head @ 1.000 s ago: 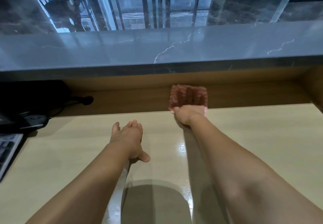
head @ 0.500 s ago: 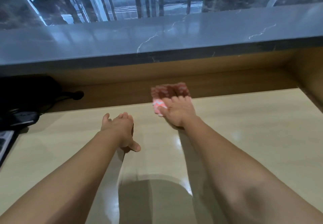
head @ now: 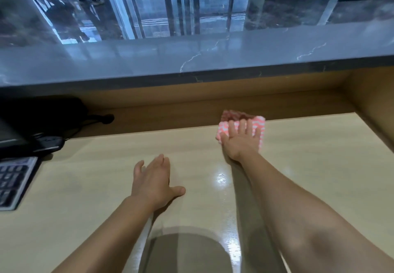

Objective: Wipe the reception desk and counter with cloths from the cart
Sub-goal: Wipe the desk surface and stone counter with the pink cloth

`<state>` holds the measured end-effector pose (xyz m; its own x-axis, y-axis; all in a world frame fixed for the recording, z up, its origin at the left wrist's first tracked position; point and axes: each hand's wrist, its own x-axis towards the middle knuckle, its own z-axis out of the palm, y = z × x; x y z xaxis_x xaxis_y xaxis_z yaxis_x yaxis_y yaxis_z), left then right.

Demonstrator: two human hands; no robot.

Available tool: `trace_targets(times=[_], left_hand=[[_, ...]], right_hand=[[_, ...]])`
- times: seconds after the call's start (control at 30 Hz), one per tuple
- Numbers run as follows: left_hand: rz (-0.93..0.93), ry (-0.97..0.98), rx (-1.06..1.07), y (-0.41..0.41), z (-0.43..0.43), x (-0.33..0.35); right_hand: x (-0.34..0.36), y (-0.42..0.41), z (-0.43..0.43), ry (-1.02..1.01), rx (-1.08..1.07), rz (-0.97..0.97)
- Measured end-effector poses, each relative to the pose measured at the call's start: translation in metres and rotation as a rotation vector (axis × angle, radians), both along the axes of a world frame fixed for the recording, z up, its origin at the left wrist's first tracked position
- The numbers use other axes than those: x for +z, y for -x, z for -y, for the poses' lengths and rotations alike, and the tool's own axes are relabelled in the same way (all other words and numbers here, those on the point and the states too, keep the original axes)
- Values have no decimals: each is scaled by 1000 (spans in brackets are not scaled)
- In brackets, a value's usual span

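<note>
step in hand: wiping the desk (head: pixel 309 166); judged mid-stroke along its far edge.
cloth (head: pixel 259 123): pink-and-white, folded, flat on the desk at 1 o'clock ahead of the person, hard against the back panel.
right hand (head: pixel 241 140): palm down on the cloth, fingers straight and slightly spread, pressing, not pinching.
left hand (head: pixel 153 183): at 11 o'clock, flat on bare desk, fingers together, thumb splayed toward 3 o'clock; holds nothing, likely bracing.
counter (head: pixel 149 59): grey stone ledge at 12 o'clock, above the desk; no cloth on it.
keyboard (head: pixel 12 181): at 10 o'clock, well apart from both hands.
next move: judged a sideways sweep under even pressure, keeping the cloth folded beneath the palm and short of the keyboard.
</note>
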<state>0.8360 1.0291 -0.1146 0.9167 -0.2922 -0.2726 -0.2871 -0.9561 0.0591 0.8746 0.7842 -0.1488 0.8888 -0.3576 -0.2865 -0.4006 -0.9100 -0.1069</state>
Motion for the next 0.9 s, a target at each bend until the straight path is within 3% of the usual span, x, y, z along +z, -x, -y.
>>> trace_targets(times=[0.23,0.43,0.73,0.9], left_hand=[[40,11,-12,20,-2,-4],[35,-122,-2,22,10,3],[-83,-186,5,39,15,15],[-143,-229,-30,42,14,10]], right_hand=[[-7,-9,-126,-25,448,26],[-7,-6,-110,-63,535,21],[2,25,38,-42,162,28],[2,31,55,-14,86,12]])
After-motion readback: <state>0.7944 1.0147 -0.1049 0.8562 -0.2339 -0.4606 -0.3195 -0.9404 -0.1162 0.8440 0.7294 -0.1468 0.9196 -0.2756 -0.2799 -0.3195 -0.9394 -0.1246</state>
